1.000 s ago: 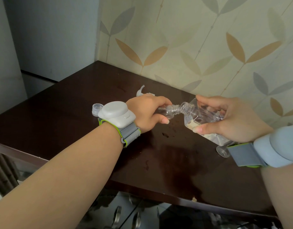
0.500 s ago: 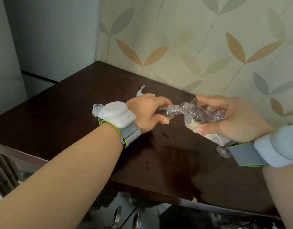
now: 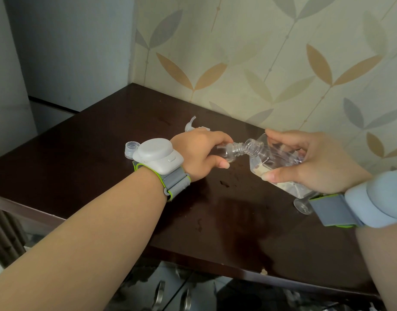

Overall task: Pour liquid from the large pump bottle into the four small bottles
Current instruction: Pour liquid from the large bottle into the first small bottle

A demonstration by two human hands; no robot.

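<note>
This looks like a room in a home: leaf-patterned wallpaper (image 3: 249, 52) in beige, grey and tan covers the wall behind a dark polished wooden surface (image 3: 92, 153), pushed into a corner beside a plain grey-blue wall (image 3: 69, 52).

Supporting surface: a dark brown, glossy wooden table (image 3: 85, 151), set into the corner of the walls at upper centre of the frame. On it, left of centre, a small clear cap (image 3: 130, 149) lies open side up. Behind it, toward the wall, rests a white pump head (image 3: 190, 126), partly hidden. At right of frame lies a small clear bottle (image 3: 301, 205), partly covered. Dark wet spots (image 3: 224, 184) mark the centre.
</note>
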